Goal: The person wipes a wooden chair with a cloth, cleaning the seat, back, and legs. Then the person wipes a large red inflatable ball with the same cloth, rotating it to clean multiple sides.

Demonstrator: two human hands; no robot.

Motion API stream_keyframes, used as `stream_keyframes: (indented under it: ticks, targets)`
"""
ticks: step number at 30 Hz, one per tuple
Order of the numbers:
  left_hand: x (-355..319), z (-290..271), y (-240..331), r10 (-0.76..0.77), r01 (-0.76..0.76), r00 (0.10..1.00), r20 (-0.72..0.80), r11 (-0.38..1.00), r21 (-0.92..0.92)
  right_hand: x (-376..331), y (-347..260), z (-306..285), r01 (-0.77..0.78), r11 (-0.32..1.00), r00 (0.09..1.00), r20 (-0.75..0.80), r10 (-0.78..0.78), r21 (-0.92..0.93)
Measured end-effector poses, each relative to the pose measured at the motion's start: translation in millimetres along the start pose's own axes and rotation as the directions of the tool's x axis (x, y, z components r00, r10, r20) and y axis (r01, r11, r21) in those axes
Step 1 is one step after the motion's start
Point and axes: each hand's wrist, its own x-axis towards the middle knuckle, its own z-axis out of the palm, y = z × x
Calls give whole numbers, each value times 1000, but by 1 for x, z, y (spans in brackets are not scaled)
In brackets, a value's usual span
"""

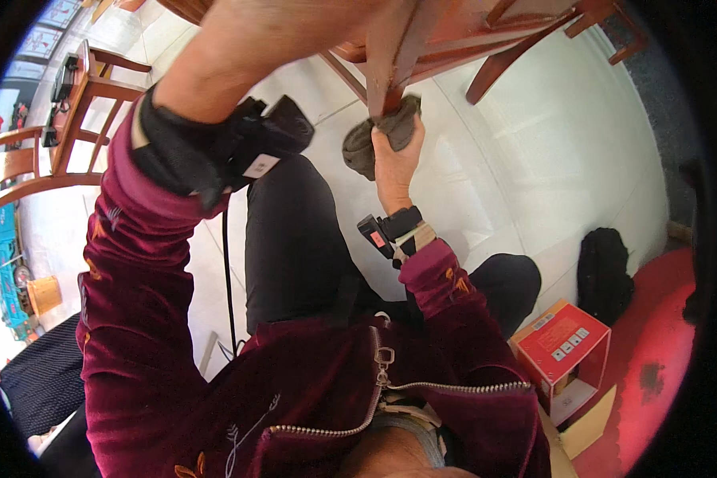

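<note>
Right hand (396, 163) clenches a crumpled grey cloth (378, 137) against the reddish wooden chair leg (388, 76), wiping looks midway; left hand (295, 28) steadies the frame above, its grip unclear

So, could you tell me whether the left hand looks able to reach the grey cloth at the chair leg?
Probably yes: the left hand grips the chair just above the grey cloth, with nothing between them.

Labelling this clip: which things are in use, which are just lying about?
In use: grey cloth gripped in right hand, pressed to a wooden chair leg; left hand on the chair.

Lying about: red box, black bag, second wooden chair.
</note>
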Motion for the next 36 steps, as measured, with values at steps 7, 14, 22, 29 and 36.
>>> stream_keyframes:
  ticks: [7,14,22,29,36]
  targets:
    - [13,14,3,110,-110,993,-46,994,-12,-10,-137,23,424,906,905,-45,-423,3]
    - [9,12,4,152,-155,985,-78,988,-24,30,-145,35,854,413,436,4,-900,-316]
    - [10,10,5,205,-211,973,-104,976,-45,11,-24,9,615,655,764,126,-633,-439]
    - [5,8,13,145,-148,975,-168,989,-4,17,-73,14,602,671,778,129,-615,-433]
    - [10,11,23,8,-26,976,-216,996,-82,27,-167,23,730,579,643,79,-762,-363]
